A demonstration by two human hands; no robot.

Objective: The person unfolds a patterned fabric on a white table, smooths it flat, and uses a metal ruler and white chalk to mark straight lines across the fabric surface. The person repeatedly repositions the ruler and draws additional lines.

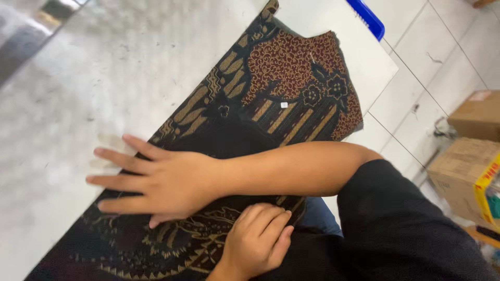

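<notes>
A dark batik cloth with maroon and gold patterns lies spread across a white table. My right hand rests flat on the cloth's dark middle, fingers apart, with the fingertips reaching past the cloth's edge onto the tabletop. Its bare forearm crosses the cloth from a black sleeve. My left hand sits just below it at the cloth's near edge, fingers curled together and closed on the fabric. A small white tag is stuck to the cloth.
A blue plastic edge sticks out past the table's far corner. Cardboard boxes stand on the white tiled floor to the right. My black shirt and blue trousers fill the lower right.
</notes>
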